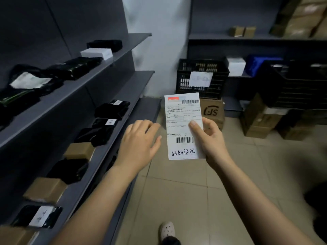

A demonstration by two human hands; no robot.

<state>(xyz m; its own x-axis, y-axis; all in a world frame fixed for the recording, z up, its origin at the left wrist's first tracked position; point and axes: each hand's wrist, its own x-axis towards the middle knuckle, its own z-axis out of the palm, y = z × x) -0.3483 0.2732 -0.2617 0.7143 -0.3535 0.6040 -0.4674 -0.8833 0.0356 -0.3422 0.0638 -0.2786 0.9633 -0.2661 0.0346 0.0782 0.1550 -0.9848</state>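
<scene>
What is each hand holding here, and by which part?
The right hand pinches the shipping label at its right edge; the left hand holds nothing.

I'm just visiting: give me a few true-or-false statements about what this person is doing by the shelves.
1. The right hand holds a shipping label. True.
2. The left hand grips the label too. False: it is open and holds nothing.
3. A sheet of paper hangs on the black crate. True.
4. The label's bottom is blank. False: handwritten characters are there.
</scene>
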